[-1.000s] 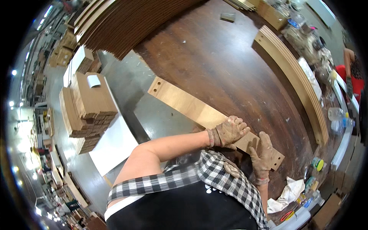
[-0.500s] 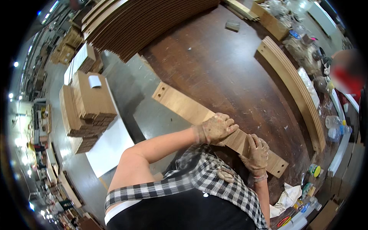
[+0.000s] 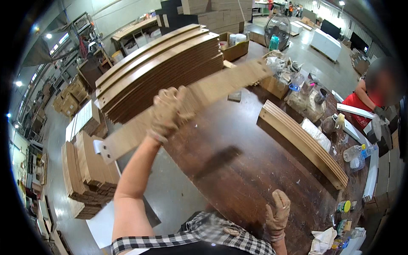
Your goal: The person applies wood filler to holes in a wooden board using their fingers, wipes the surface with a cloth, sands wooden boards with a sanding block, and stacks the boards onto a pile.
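Observation:
My gloved left hand grips a long, slightly curved wooden slat near its middle and holds it up in the air above the dark wooden table. The slat runs from lower left to upper right, with a white tag at its left end. A shadow of it lies on the table. My gloved right hand hangs low near my body at the table's near edge, fingers loosely curled and holding nothing.
A tall stack of curved slats lies at the table's far left. A smaller stack lies to the right. Bottles, boxes and clutter line the far right edge. Cardboard stacks stand on the floor left. Another person works at right.
The slat lay flat on the table under both hands; now my left hand has lifted it high and away. My right hand has let go and dropped toward my body.

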`<state>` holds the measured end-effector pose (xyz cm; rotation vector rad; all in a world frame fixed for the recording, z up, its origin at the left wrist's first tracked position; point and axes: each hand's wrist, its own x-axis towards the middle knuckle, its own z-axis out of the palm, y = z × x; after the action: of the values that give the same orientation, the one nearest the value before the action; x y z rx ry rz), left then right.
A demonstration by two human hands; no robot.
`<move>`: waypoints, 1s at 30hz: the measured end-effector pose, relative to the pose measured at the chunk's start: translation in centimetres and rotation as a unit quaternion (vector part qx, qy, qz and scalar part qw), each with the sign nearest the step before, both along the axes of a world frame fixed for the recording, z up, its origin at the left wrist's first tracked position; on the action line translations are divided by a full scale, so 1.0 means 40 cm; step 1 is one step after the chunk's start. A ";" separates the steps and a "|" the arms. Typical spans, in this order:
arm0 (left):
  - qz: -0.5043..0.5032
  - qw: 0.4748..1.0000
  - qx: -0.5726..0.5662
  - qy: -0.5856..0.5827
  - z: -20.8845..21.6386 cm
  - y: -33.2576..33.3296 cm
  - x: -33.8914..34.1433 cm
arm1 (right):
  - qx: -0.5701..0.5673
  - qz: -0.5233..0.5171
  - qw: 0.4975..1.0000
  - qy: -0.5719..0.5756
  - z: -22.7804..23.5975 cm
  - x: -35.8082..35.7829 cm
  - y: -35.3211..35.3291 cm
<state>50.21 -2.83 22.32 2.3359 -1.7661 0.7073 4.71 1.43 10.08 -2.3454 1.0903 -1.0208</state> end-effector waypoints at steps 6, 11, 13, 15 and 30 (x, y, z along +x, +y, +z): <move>0.104 0.993 0.048 0.018 0.193 -0.173 0.279 | 0.071 -0.025 0.996 -0.037 -0.038 0.069 -0.022; 0.110 0.992 0.056 0.032 0.185 -0.298 0.430 | 0.089 -0.040 0.994 -0.047 -0.061 0.123 -0.031; 0.097 0.991 0.062 0.072 0.197 -0.330 0.460 | 0.092 -0.058 0.993 -0.043 -0.057 0.139 -0.034; 0.080 0.992 0.040 0.091 0.197 -0.351 0.507 | 0.099 -0.067 0.992 -0.033 -0.056 0.149 -0.045; 0.131 0.980 0.041 0.145 0.215 -0.396 0.670 | 0.171 -0.047 0.984 0.020 -0.093 0.257 -0.122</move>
<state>77.01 -18.66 30.91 2.5990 -1.4070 0.3021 14.97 -3.47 6.36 -2.0624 1.2885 -0.7486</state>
